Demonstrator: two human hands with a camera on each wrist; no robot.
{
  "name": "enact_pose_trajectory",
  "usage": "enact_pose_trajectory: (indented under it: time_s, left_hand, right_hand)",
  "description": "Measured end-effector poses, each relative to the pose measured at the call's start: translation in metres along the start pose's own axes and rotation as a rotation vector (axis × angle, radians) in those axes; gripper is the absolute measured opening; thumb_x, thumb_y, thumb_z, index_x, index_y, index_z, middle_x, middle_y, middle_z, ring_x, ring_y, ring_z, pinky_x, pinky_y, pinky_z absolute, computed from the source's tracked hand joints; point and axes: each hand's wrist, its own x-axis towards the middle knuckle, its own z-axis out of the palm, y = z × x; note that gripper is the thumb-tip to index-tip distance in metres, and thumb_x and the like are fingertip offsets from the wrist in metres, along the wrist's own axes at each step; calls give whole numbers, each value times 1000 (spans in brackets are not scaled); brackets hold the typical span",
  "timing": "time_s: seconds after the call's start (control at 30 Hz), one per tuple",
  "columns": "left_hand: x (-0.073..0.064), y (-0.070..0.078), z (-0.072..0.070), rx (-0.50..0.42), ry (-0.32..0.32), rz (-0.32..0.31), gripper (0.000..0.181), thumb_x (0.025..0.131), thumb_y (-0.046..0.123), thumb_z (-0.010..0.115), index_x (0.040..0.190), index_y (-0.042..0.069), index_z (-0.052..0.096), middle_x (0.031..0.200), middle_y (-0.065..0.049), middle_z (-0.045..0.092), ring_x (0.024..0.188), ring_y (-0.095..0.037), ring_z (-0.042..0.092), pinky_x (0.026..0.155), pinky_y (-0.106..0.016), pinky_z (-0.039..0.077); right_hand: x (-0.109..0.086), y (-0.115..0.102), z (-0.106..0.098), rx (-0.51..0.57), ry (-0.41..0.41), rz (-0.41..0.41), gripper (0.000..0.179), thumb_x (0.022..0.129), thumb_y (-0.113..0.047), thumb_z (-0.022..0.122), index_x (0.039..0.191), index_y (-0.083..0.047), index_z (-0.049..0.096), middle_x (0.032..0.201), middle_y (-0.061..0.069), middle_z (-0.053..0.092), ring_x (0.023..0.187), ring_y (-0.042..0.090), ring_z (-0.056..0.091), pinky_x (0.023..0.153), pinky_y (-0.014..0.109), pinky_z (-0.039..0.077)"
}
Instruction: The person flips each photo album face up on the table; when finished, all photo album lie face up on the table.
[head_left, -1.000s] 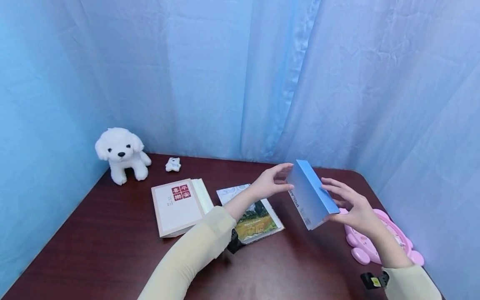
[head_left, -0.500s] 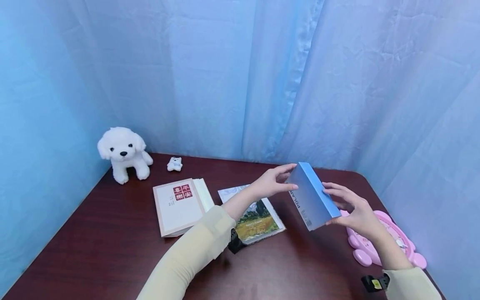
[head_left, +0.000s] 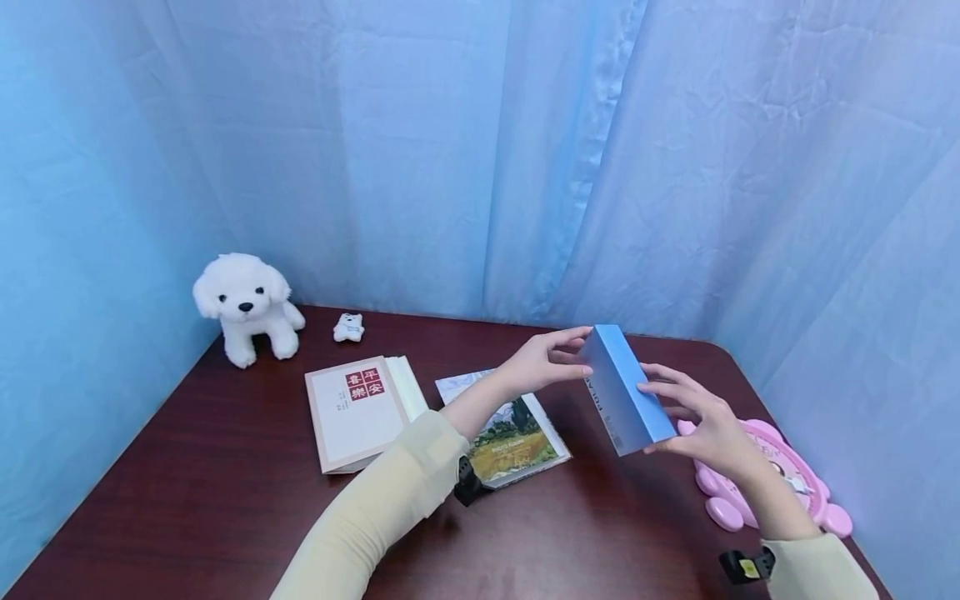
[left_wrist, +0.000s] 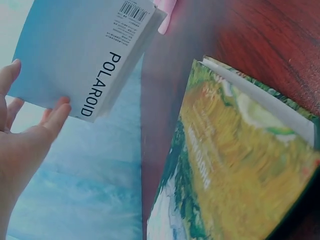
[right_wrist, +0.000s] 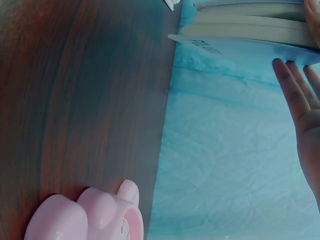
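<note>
A blue photo album (head_left: pixel 628 390) is held tilted above the right half of the table, its spine facing up. My left hand (head_left: pixel 543 362) grips its far left end, thumb and fingers on opposite covers. At the nearer right end, my right hand (head_left: pixel 708 421) holds it with the fingers spread on one side and the thumb at the lower corner. "POLAROID" and a barcode show on the cover of the album (left_wrist: pixel 75 55) in the left wrist view. The right wrist view shows thick pages between the covers of the album (right_wrist: pixel 250 27), slightly parted.
An album with a painted landscape cover (head_left: pixel 517 446) lies below my left forearm. Left of it lies a cream book with red characters (head_left: pixel 360 417). A white plush dog (head_left: pixel 246 304) and small bear figure (head_left: pixel 348 327) stand behind. A pink clock (head_left: pixel 780 475) lies right.
The album has turned slightly, so more of its blue spine and less of its cover face the head camera. My right fingers have shifted a little further onto the spine.
</note>
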Motion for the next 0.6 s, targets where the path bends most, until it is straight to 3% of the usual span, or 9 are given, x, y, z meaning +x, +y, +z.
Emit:
enact_pose_trajectory:
  time_s: [0.23,0.47,0.6]
  left_hand:
    - [1,-3,6,-194,31,50,64,85,9,70,141,20,41,138,-9,45,123,-24,52,89,-28,51]
    - [1,-2,8,-188,45,58,65,84,10,72,138,22,39,136,-3,46,118,-18,57,85,-28,52]
    - [1,-1,9,-246,33,41,67,83,7,71,139,22,36,141,-4,41,115,-22,58,83,-31,54]
  right_hand:
    - [2,-4,4,-29,8,18,96,48,-2,92,134,-3,49,143,14,43,111,1,55,85,14,47]
    - [11,-24,5,-21,26,-34,103,43,7,91,135,5,44,139,24,44,119,5,49,87,15,47]
    - [16,-34,6,-4,19,-46,103,44,9,90,135,7,42,138,27,43,122,9,46,90,16,46]
